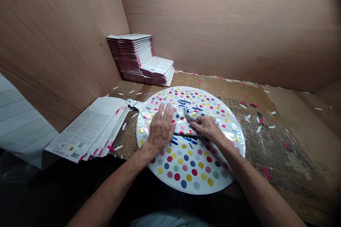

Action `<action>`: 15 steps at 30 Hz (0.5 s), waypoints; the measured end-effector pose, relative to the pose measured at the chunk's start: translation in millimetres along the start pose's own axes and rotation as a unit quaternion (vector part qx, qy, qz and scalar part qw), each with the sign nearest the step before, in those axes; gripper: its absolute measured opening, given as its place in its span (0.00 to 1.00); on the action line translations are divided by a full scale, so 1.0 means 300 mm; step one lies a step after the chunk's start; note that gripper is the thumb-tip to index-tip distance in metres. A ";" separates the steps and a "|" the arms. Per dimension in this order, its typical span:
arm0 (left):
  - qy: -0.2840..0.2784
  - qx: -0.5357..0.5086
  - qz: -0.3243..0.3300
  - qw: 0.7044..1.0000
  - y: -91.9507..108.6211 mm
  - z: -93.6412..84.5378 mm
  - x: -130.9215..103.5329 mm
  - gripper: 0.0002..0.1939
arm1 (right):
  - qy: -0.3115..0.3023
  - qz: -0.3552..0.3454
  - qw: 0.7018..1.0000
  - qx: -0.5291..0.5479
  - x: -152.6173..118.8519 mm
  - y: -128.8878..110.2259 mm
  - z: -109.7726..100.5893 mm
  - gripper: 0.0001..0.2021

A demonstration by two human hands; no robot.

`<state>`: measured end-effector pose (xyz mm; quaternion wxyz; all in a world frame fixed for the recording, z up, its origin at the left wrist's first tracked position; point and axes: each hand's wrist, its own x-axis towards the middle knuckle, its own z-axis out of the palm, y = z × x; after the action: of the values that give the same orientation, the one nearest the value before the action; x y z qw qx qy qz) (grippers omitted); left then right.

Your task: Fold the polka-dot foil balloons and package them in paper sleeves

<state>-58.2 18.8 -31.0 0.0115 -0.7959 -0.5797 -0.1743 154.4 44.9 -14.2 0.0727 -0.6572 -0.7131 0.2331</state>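
Note:
A round white foil balloon (190, 170) with coloured dots and blue lettering lies flat in front of me, its silvery neck pointing left. Across its middle lies a folded dotted piece (183, 126), partly covered by both hands. My left hand (162, 127) rests on the left part of that piece, palm down, fingers spread. My right hand (206, 126) pinches a grey-white edge of the folded piece between thumb and fingers, right of the centre.
White printed card sleeves (87, 127) are fanned out at the left edge. A tall stack of sleeves (128, 56) stands in the back left corner, with a lower stack (158, 65) beside it. Pink and white scraps litter the cardboard surface (279, 124). Wooden panels rise behind and left.

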 end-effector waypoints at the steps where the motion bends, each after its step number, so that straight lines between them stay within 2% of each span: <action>1: -0.013 -0.002 0.059 0.998 -0.009 0.013 0.004 0.27 | 0.011 -0.003 1.000 -0.026 -0.014 -0.009 -0.002 0.18; 3: -0.059 -0.003 0.103 0.993 -0.032 0.044 0.013 0.27 | 0.086 -0.043 0.991 -0.096 -0.051 -0.047 0.006 0.16; 5: -0.086 0.005 0.079 0.993 -0.050 0.070 0.024 0.27 | 0.159 -0.129 0.965 -0.167 -0.083 -0.111 0.036 0.18; 6: -0.092 0.010 0.064 0.994 -0.056 0.076 0.031 0.27 | 0.164 -0.171 0.952 -0.195 -0.091 -0.149 0.057 0.17; 9: -0.114 0.027 0.033 0.993 -0.060 0.057 0.062 0.26 | 0.097 -0.224 0.937 -0.250 -0.074 -0.242 0.112 0.13; 11: -0.140 0.036 0.020 0.989 -0.057 0.016 0.088 0.24 | 0.070 -0.249 0.927 -0.270 -0.055 -0.249 0.123 0.13; 13: -0.150 0.026 0.073 0.986 -0.056 -0.032 0.110 0.24 | 0.053 -0.320 0.906 -0.270 -0.061 -0.198 0.111 0.12; 15: -0.158 -0.008 0.190 0.969 -0.061 -0.068 0.119 0.32 | 0.038 -0.390 0.887 -0.243 -0.100 -0.103 0.088 0.12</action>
<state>-71.0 53.1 -4.9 -0.0534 -0.9091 -0.4105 -0.0459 119.5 8.7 -18.3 0.0231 -0.3313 -0.9430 -0.0198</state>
